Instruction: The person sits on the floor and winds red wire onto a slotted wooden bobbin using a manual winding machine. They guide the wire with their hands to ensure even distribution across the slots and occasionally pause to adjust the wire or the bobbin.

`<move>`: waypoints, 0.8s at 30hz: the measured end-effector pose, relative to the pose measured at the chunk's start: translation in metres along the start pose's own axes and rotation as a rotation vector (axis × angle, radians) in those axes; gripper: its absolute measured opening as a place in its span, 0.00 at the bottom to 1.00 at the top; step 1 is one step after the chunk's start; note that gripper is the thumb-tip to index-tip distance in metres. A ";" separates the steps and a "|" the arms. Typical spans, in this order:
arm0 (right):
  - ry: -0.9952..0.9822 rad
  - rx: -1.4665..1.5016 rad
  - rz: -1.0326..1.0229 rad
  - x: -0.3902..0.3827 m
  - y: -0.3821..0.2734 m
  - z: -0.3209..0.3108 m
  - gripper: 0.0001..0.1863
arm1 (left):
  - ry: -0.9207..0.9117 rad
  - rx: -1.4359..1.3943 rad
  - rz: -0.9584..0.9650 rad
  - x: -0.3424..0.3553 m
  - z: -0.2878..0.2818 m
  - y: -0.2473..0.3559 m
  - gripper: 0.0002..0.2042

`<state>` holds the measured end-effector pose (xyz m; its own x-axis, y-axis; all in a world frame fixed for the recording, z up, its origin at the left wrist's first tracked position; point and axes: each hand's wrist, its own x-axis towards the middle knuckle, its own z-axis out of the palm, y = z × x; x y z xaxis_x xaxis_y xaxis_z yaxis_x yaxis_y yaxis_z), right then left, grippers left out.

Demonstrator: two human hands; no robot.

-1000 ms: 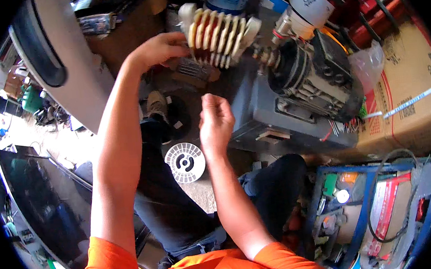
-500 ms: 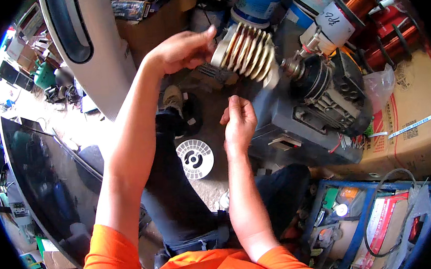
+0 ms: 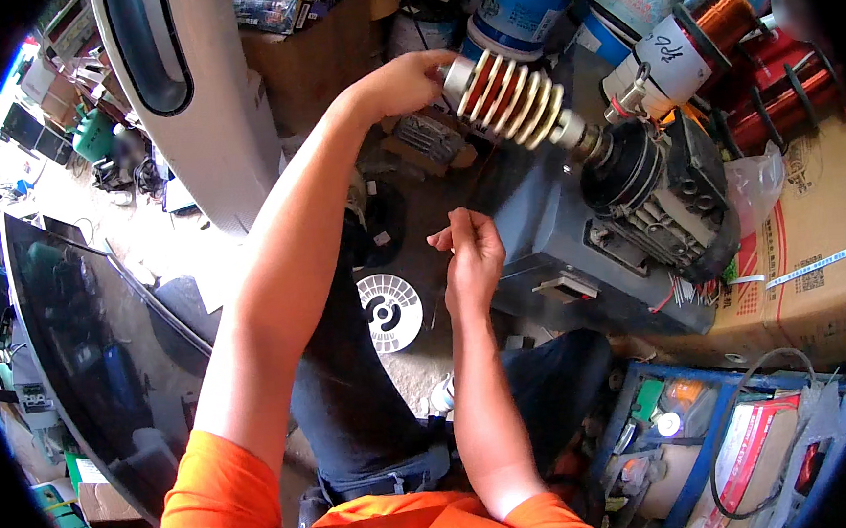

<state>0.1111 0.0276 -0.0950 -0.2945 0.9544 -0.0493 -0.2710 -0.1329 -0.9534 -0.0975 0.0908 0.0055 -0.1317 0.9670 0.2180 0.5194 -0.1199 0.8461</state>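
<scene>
My left hand [image 3: 408, 81] reaches up and touches the end of a cream ribbed winding former [image 3: 509, 96] with copper wire in its grooves. The former sits on the shaft of a grey motor machine [image 3: 634, 200]. My right hand [image 3: 469, 251] is held below it, fingers pinched together, apparently on a thin wire too fine to see clearly. A white round plastic spool disc [image 3: 390, 311] lies on the floor beside my knee.
Spools of copper wire [image 3: 720, 18] and blue-white tubs [image 3: 522, 2] stand behind the machine. A cardboard box [image 3: 815, 256] sits at right, a blue crate of tools [image 3: 729, 429] at lower right. A white curved panel [image 3: 196, 103] and a dark glass sheet [image 3: 76, 357] lie left.
The former has turned and now shows more side-on. My left hand has shifted right along with it. My right hand has dropped slightly and stays pinched.
</scene>
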 end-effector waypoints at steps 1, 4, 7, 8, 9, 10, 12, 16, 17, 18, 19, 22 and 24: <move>0.004 0.014 -0.005 0.001 -0.001 0.000 0.09 | -0.084 0.171 -0.192 0.000 -0.003 0.003 0.20; -0.006 0.010 -0.061 0.004 0.001 0.000 0.10 | -0.199 -0.015 -0.217 -0.009 -0.010 -0.009 0.17; 0.020 0.002 -0.045 0.007 0.001 0.000 0.10 | -0.304 -0.234 -0.312 -0.016 -0.019 -0.010 0.15; 0.012 0.001 -0.053 0.007 0.001 0.000 0.10 | -0.314 -0.336 -0.323 -0.020 -0.025 -0.005 0.15; 0.005 -0.001 -0.062 0.007 0.002 -0.001 0.10 | -0.325 -0.438 -0.334 -0.022 -0.028 -0.002 0.14; -0.001 -0.003 -0.070 0.008 0.002 -0.002 0.10 | -0.341 -0.553 -0.304 -0.020 -0.029 -0.003 0.13; 0.002 0.002 -0.065 0.007 -0.001 0.001 0.10 | -0.322 -0.708 -0.238 -0.022 -0.033 0.004 0.14; 0.016 -0.009 -0.024 0.010 -0.002 0.003 0.09 | -0.154 -0.493 -0.085 -0.017 -0.027 0.015 0.25; 0.016 -0.015 -0.016 0.010 -0.003 0.002 0.09 | -0.095 -0.338 -0.073 -0.017 -0.023 0.020 0.27; 0.016 -0.022 -0.008 0.010 -0.004 0.002 0.09 | -0.060 -0.247 -0.024 -0.013 -0.019 0.016 0.27; 0.015 -0.028 0.000 0.010 -0.005 0.002 0.09 | -0.025 -0.155 0.024 -0.007 -0.013 0.006 0.27; -0.004 -0.061 -0.023 0.009 -0.005 0.002 0.09 | -0.010 0.031 -0.073 -0.002 -0.005 -0.012 0.25; 0.002 -0.057 -0.040 0.009 -0.007 0.001 0.09 | -0.070 0.120 -0.166 -0.008 -0.006 0.000 0.18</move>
<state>0.1093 0.0365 -0.0883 -0.2829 0.9591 -0.0116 -0.2301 -0.0796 -0.9699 -0.1011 0.0822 0.0068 -0.1671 0.9850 0.0426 0.5931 0.0660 0.8024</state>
